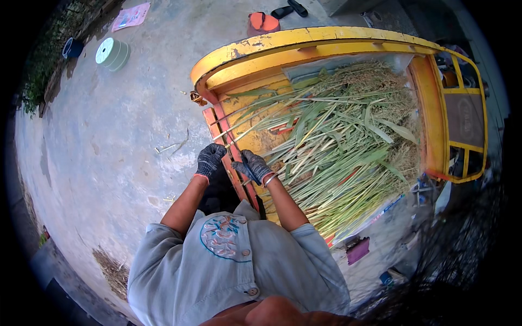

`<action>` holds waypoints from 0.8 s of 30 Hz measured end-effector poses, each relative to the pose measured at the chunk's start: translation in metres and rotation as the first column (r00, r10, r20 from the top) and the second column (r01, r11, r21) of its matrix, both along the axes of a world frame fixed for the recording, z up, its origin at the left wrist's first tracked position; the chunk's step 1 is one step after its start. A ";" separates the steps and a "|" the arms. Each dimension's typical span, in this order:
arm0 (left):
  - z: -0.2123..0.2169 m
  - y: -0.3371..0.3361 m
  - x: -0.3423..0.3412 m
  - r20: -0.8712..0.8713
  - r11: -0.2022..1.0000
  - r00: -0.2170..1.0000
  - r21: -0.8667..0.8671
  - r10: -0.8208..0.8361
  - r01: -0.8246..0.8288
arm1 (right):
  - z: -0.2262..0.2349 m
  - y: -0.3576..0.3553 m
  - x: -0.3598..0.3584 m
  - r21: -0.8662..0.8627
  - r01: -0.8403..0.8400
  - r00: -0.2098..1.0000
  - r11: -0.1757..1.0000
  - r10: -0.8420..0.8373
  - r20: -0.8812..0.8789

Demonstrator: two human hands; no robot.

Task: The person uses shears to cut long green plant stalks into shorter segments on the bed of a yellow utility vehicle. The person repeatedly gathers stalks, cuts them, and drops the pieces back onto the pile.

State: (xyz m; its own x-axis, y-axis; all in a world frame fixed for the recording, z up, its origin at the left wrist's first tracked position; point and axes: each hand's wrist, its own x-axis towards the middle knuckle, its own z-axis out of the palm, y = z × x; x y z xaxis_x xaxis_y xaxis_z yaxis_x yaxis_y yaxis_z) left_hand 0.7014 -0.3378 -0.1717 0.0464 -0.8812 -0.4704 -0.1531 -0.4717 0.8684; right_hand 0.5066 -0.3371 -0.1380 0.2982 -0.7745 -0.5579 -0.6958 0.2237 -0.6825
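My left hand (pixel 210 159), in a grey knit glove, is closed at the cut end of a long plant stalk (pixel 244 133), beside the cart's tailgate. Just to its right, over the red tailgate edge (pixel 234 157), my right hand (pixel 253 166) wears a matching glove. Its fingers are curled around a thin dark item, too small to name. Long green and straw-coloured stalks with leaves (pixel 331 130) lie heaped in the yellow cart bed (pixel 253 106), their bushy seed heads (pixel 375 76) toward the far right end.
A yellow rail (pixel 304 39) curves around the cart's far side. On the concrete floor (pixel 109 163) stand a pale green round container (pixel 113 53) and a dark bucket (pixel 72 48). Beyond the rail are an orange stool (pixel 263 23) and black slippers (pixel 290 10). Plant scraps (pixel 173 145) lie left of my hands.
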 end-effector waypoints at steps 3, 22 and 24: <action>0.000 0.009 -0.004 0.051 0.998 0.997 -0.019 -0.056 0.057 | 0.014 -0.004 -0.005 0.106 0.044 0.990 0.993 -0.058 0.127; 0.026 -0.004 0.064 0.774 0.827 0.334 0.561 -0.538 0.034 | -0.020 0.079 -0.048 0.061 0.315 0.949 0.947 -0.316 0.013; 0.003 -0.014 0.077 0.847 0.919 0.358 0.379 -0.393 0.112 | -0.020 0.076 -0.059 0.123 0.357 0.933 0.926 -0.360 0.002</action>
State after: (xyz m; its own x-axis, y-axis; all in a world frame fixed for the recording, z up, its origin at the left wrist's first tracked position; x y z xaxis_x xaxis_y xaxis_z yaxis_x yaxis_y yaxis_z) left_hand 0.7789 -0.3521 -0.1682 0.3538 -0.8087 -0.4699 -0.9127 -0.4083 0.0153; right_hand 0.4475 -0.2611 -0.1577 0.0276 -0.7606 -0.6486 -0.5378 0.5356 -0.6510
